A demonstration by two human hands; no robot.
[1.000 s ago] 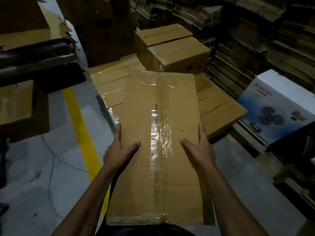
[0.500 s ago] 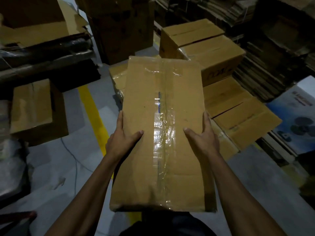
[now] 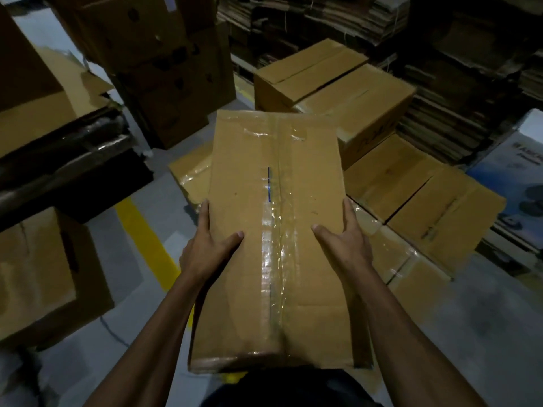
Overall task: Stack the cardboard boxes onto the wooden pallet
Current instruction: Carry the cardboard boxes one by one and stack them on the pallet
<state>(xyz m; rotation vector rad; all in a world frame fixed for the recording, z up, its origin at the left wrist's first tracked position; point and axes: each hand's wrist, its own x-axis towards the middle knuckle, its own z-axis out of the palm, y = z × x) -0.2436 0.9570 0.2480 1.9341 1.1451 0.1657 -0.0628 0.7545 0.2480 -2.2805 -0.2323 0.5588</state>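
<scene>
A: What is seen around the carried box [image 3: 276, 230], taking the largest things first?

B: Beyond its far end, stacks of flattened cardboard [image 3: 440, 92] are piled against the back. Closer, a stack of sealed boxes [image 3: 405, 183] is laid out, with two upper boxes [image 3: 335, 86] set on the lower layer. The wooden pallet itself cannot be made out; it is presumably hidden under that stack. To the left of the carried box a yellow floor line [image 3: 141, 230] is painted, and a separate box [image 3: 44, 274] is stood further left.

A: How is the carried box held?

B: It is grasped at both long sides and kept off the floor, near the body. The left hand [image 3: 208, 248] is wrapped round the left edge, thumb laid on top. The right hand [image 3: 346, 245] is set likewise on the right edge. Both are closed round the box, not merely pressed flat.

A: What should be minded in setting it down?

B: A free spot on the lower layer, just right of the carried box, appears suitable. The box should be lowered level, its edges squared with the neighbours. The fingers underneath should be drawn out only once the weight is borne by the stack, or they may be pinched.
</scene>
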